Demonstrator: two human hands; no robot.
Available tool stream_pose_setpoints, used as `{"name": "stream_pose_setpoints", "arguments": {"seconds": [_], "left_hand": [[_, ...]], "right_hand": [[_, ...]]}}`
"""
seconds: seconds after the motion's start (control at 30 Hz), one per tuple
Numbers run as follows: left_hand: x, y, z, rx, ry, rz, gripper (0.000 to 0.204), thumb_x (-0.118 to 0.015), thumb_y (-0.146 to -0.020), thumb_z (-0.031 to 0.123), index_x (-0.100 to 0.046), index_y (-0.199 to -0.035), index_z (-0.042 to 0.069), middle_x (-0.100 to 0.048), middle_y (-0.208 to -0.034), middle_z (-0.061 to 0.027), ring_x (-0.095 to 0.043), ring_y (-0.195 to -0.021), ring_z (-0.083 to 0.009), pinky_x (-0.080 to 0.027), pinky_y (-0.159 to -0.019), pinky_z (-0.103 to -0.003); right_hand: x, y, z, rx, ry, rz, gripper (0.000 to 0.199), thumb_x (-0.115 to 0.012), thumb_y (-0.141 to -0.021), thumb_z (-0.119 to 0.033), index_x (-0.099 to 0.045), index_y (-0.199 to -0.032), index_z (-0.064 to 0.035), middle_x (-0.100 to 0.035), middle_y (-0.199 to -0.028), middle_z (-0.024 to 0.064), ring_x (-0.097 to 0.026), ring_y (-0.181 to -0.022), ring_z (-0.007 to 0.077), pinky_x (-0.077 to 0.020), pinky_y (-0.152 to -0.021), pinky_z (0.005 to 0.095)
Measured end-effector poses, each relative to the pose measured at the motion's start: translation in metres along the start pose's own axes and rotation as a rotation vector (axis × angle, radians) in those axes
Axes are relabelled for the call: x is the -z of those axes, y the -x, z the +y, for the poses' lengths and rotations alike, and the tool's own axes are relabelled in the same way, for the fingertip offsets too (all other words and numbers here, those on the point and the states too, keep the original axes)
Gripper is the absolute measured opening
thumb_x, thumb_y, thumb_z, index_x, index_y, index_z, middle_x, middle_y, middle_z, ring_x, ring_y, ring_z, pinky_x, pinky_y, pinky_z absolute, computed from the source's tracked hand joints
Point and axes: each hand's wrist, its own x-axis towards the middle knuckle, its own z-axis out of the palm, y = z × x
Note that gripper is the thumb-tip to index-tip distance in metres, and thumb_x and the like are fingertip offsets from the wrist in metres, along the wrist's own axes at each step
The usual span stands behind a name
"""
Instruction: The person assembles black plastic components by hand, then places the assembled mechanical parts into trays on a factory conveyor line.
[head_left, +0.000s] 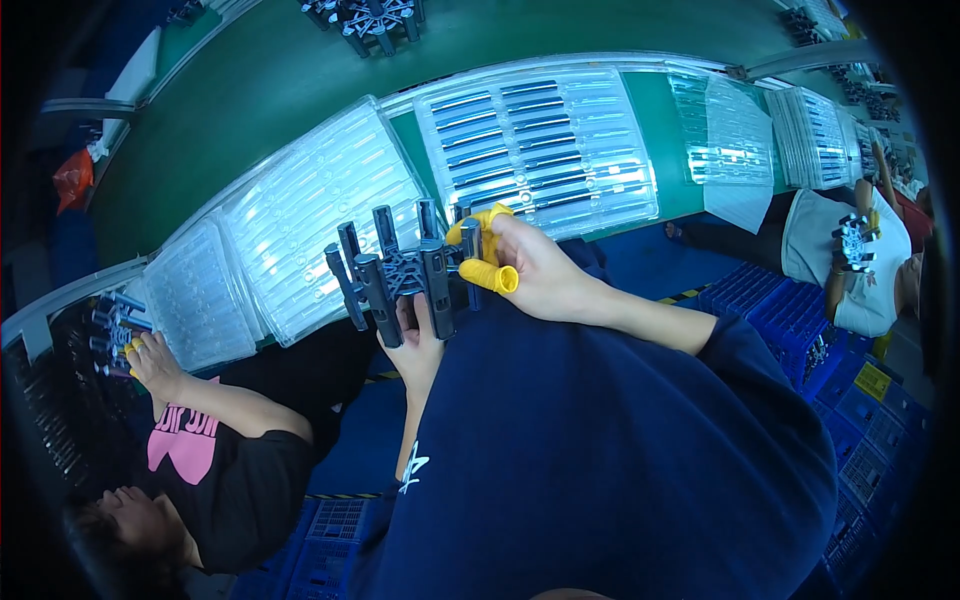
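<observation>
In front of my chest is a round dark holder [404,274] with several black tubes standing upright in a ring. My left hand [414,350] grips this holder from beneath, with its fingers partly hidden by the tubes. At the holder's right side, my right hand [545,268] pinches a black tube [472,240] between thumb and fingers. Yellow finger cots [488,276] cover those fingertips. Whether the pinched tube is seated in the holder or apart from it, I cannot tell. Just beyond is a clear plastic tray [612,125] with rows of dark tubes.
Clear trays [325,225] lie left along the green table [240,120], and more trays [725,135] lie right. A similar holder [375,22] stands at the far side. Co-workers sit at left [260,480] and right [855,290], each with a similar holder. Blue crates [765,305] are stacked at right.
</observation>
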Motion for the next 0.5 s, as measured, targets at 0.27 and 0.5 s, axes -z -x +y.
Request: {"name": "stream_pose_setpoints", "arguments": {"seconds": [0.27,0.5], "left_hand": [[0.001,0.002,-0.001,-0.111,-0.083,0.037,0.010,-0.055,-0.088,0.001,-0.055,-0.078,-0.002,-0.055,-0.065,-0.0024,-0.053,-0.057,-0.0056,-0.040,-0.053,-0.018],[0.006,-0.003,0.004,-0.266,-0.373,0.109,0.013,-0.064,-0.081,0.008,-0.057,-0.075,-0.002,-0.055,-0.060,-0.0064,-0.053,-0.051,-0.0098,-0.037,-0.047,-0.023]], "right_hand": [[-0.003,-0.001,-0.010,0.048,-0.125,-0.070,0.036,-0.057,-0.085,0.001,-0.043,-0.118,-0.0007,-0.053,-0.105,0.0076,-0.054,-0.098,0.0120,-0.0463,-0.084,0.0251],[0.001,0.000,-0.006,-0.022,0.006,0.123,0.032,-0.061,-0.080,0.004,-0.050,-0.111,0.0013,-0.055,-0.101,0.0065,-0.058,-0.089,0.0123,-0.0482,-0.077,0.0223]]}}
